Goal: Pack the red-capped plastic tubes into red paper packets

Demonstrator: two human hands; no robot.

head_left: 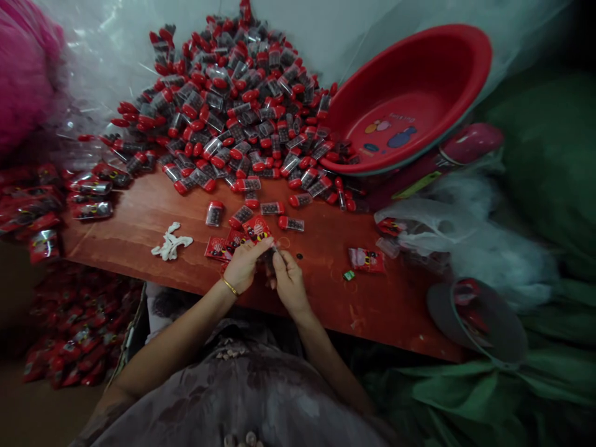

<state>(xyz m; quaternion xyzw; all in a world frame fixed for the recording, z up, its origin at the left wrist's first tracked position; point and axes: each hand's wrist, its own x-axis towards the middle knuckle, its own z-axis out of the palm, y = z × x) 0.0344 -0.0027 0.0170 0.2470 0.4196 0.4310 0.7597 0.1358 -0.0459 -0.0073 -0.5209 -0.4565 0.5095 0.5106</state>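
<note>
My left hand (pixel 243 266) and my right hand (pixel 288 282) meet near the table's front edge. Between their fingertips is a small dark, clear-sided container (pixel 269 254), mostly covered by the fingers. Both hands are closed on it. Just behind my left hand lie red printed packets (pixel 256 228), partly hidden by it. Several small clear containers with red caps (pixel 215 213) lie loose beyond the hands. Behind them rises a large pile of the same containers (pixel 242 105).
A red basin (pixel 419 93) leans at the back right. On the wooden table (pixel 326 279) are a white crumpled piece (pixel 171 242) and a red packet (pixel 367 259). A grey bin (pixel 488 323) stands right; filled packets (pixel 91 195) lie left, with more below (pixel 74 341).
</note>
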